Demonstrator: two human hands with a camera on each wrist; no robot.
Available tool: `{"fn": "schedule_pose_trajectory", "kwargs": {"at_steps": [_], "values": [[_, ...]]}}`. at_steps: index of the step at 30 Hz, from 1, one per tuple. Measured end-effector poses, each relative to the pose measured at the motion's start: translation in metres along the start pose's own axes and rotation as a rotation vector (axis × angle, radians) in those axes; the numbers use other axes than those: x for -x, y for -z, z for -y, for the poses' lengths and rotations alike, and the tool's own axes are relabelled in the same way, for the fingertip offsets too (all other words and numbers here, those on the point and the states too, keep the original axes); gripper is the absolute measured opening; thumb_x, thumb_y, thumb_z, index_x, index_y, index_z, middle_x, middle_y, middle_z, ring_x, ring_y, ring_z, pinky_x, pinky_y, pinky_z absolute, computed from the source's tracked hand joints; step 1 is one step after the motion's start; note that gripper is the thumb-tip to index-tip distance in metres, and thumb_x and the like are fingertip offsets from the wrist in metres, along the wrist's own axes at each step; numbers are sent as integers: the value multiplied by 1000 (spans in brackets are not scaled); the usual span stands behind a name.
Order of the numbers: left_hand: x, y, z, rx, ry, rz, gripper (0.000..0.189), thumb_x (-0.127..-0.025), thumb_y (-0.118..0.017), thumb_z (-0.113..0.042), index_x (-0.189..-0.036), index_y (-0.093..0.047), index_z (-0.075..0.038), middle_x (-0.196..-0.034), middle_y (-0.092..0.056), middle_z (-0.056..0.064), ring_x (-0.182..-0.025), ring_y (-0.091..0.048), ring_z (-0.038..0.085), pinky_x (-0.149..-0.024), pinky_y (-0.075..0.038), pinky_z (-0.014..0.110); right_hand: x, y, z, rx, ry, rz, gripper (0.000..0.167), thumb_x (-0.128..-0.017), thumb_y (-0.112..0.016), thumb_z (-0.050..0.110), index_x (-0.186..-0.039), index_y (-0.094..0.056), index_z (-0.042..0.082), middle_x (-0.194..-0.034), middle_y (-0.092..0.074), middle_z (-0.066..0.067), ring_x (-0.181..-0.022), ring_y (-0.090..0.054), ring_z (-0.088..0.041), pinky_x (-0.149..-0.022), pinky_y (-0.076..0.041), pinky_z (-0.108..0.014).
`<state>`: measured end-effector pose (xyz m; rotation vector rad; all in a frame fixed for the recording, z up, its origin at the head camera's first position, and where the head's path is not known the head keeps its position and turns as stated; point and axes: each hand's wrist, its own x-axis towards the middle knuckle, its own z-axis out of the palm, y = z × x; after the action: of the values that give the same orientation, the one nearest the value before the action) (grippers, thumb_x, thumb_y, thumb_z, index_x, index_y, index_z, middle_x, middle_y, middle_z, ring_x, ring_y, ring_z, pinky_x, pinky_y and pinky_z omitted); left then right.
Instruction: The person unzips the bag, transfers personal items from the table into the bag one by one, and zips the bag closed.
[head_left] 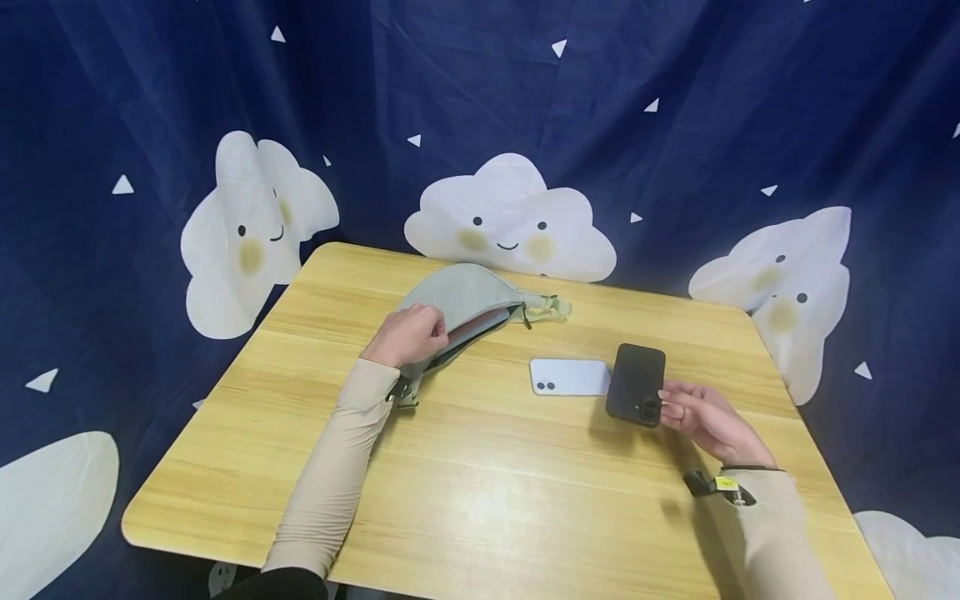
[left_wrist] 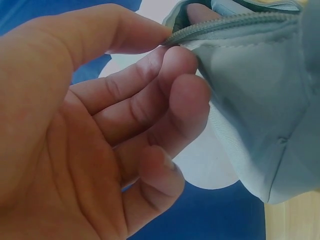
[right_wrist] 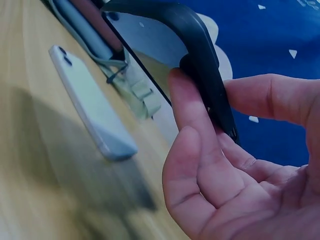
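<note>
A pale grey-green waist bag (head_left: 472, 290) lies at the back of the table with its zipped mouth parted. My left hand (head_left: 408, 335) pinches the edge of that mouth; in the left wrist view thumb and fingers (left_wrist: 181, 62) meet at the zipper (left_wrist: 235, 22). Something pinkish shows within the opening, its kind unclear. My right hand (head_left: 708, 423) holds a black smartphone (head_left: 636, 377) by its lower right side, raised above the table, camera side up. Left of it, a white smartphone (head_left: 570, 377) lies flat, its back upward; the black one overlaps its right end in the head view.
The wooden table (head_left: 480, 508) has rounded corners. A strap with a buckle (head_left: 551, 307) trails from the bag's right end. Behind the table hangs a dark blue curtain (head_left: 480, 92) with clouds and triangles.
</note>
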<state>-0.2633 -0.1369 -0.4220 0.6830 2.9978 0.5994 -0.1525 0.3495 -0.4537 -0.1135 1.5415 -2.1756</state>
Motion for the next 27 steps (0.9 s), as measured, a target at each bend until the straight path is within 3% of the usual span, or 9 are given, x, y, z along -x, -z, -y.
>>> {"fn": "schedule_pose_trajectory", "kwargs": {"at_steps": [15,27], "values": [[-2,-1,0,-5,2,9,19,-87,-63,-13,-68,-59,-17,-67,-57,-3,-61,-49,15,-58,-40,32,-37,-21,24,1,40,2,33,-106,-38,-5,-110,-68,8,-103,-77,0,-91,-76,-13,-87,-60,-27],[-1,-1,0,-7,5,17,20,-87,-62,-14,-68,-57,-17,-66,-53,-3,-60,-46,14,-58,-38,32,-63,-40,39,-7,53,-43,22,-106,-42,-3,-109,-62,7,-98,-75,0,-87,-75,-12,-85,-59,-27]]}}
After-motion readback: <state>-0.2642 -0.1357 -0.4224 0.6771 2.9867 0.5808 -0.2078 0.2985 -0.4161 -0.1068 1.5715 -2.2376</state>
